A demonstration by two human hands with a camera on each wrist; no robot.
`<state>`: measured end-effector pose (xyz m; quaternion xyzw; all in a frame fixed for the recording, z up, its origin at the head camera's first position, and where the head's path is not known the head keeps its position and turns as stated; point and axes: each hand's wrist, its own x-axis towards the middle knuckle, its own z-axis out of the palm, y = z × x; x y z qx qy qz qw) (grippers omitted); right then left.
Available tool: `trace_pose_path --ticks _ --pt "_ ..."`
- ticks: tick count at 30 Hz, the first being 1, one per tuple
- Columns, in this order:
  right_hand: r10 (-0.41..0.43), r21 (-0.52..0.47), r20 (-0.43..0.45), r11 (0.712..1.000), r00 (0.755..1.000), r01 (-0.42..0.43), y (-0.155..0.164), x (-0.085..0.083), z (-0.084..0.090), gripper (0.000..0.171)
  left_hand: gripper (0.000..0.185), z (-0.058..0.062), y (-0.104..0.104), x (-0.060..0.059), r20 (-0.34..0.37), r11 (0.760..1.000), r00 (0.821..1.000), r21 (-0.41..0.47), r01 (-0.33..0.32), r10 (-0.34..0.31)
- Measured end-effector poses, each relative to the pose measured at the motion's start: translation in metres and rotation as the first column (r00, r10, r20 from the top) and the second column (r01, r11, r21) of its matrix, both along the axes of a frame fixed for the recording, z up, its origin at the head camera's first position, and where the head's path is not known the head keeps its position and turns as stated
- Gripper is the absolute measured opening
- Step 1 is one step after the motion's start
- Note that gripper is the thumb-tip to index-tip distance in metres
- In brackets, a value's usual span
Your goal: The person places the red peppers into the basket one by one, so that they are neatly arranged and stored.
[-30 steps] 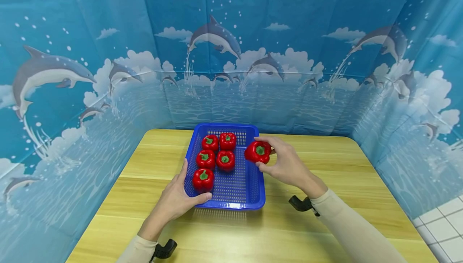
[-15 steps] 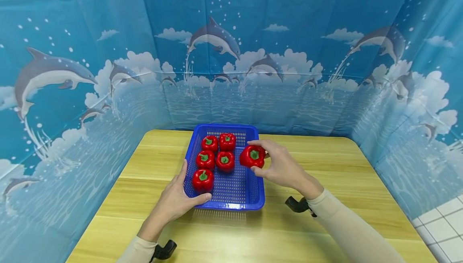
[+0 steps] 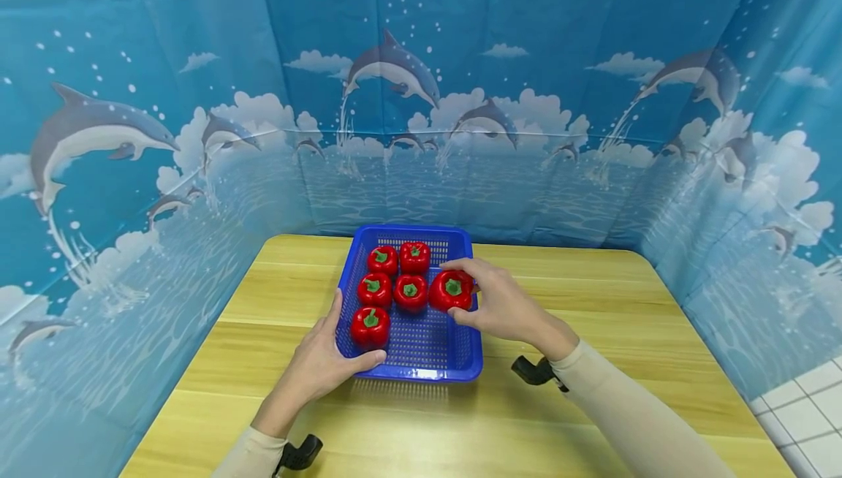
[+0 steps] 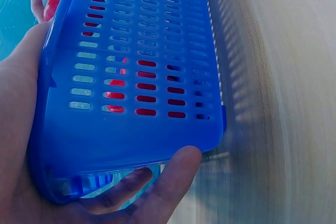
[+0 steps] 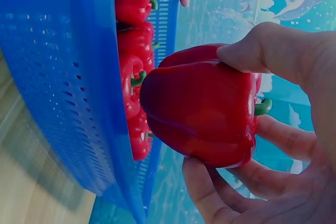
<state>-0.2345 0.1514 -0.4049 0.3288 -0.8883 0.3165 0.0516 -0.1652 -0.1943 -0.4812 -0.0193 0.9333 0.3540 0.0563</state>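
In the head view my right hand (image 3: 506,308) holds a red bell pepper (image 3: 442,295) over the right side of a blue plastic basket (image 3: 454,375). The right wrist view shows thumb and fingers spread round this bell pepper (image 5: 202,111), its green stem towards the palm. My left hand (image 3: 321,358) grips the basket's near left corner, thumb over the rim. Seen from the left wrist, its fingers (image 4: 176,182) wrap round the corner beneath the slotted wall. Several other red bell peppers (image 3: 370,332) stand stem up in the basket's left and middle.
The basket rests on a wooden table (image 3: 566,405). Behind and at both sides hangs a blue curtain (image 3: 526,193) printed with dolphins. White tiles (image 3: 816,405) show at the far right. A black wrist mount (image 3: 534,370) sits at each sleeve.
My right hand has moved left with the bell pepper, from above the basket's right rim to beside the middle bell pepper. The left hand has stayed at the corner.
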Motion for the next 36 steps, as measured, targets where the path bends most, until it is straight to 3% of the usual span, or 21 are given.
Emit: trace_pose_path --ticks 17,36 --pt "0.004 0.039 0.101 0.999 0.995 -0.008 -0.013 0.0 -0.001 0.071 0.148 -0.001 0.0 0.0 -0.015 1.0 1.0 0.003 0.006 -0.006" --pt "-0.005 0.097 0.127 0.995 0.992 -0.007 -0.027 -0.003 -0.007 0.07 0.148 -0.003 0.0 -0.001 -0.013 1.0 1.0 0.009 0.005 -0.005"
